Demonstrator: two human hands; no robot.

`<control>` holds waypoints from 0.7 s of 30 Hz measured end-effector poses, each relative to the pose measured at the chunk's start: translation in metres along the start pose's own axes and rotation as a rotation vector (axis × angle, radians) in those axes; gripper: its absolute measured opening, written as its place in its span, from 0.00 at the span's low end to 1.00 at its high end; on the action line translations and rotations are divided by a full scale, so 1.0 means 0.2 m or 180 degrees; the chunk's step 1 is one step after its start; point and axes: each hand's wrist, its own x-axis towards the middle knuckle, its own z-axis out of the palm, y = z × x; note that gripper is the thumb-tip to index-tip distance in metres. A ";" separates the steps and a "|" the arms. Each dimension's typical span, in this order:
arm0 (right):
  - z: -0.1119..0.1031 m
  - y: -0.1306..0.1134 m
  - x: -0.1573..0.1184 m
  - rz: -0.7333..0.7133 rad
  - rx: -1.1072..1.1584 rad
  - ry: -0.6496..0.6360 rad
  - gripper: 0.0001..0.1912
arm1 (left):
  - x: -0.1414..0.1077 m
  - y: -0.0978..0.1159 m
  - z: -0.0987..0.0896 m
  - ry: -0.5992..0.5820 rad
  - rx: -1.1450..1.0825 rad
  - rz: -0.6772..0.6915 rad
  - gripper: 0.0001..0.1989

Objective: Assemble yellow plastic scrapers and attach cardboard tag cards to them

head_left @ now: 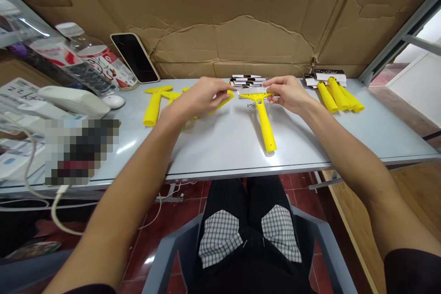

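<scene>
My right hand (287,94) pinches the crossbar of a yellow plastic scraper (266,124), whose long handle runs toward me across the white tabletop (220,142). A small metal blade piece (251,90) lies along the top of that crossbar, and small metal parts (251,105) sit just below it. My left hand (198,98) is closed on a yellow plastic piece (224,100), partly hidden by my fingers. Another yellow scraper (154,105) lies beyond that hand. A heap of yellow handles (338,94) lies to the right.
Black-and-white packaging cards (248,81) are stacked at the back middle, with more (325,77) at the right. A phone (135,57), plastic bottle (96,57), white mouse (113,101) and white handset (74,101) stand at left, before a cardboard wall (234,41).
</scene>
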 end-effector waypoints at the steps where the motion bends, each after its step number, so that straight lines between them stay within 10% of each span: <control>1: 0.00 0.00 0.00 -0.0009 -0.0001 0.0000 0.10 | 0.00 0.01 -0.01 0.0259 -0.0156 0.0015 0.14; 8: 0.01 -0.01 -0.01 0.0006 0.0005 0.0014 0.10 | 0.05 0.10 0.03 0.1579 -0.2405 -0.0935 0.08; 15: 0.01 0.00 -0.01 -0.0048 0.0054 -0.0044 0.09 | 0.09 0.13 0.20 0.1480 -0.3798 -0.1784 0.13; 21: 0.01 -0.01 -0.02 -0.0017 0.0010 -0.0049 0.09 | 0.07 0.13 0.28 0.1364 -0.3317 -0.1470 0.08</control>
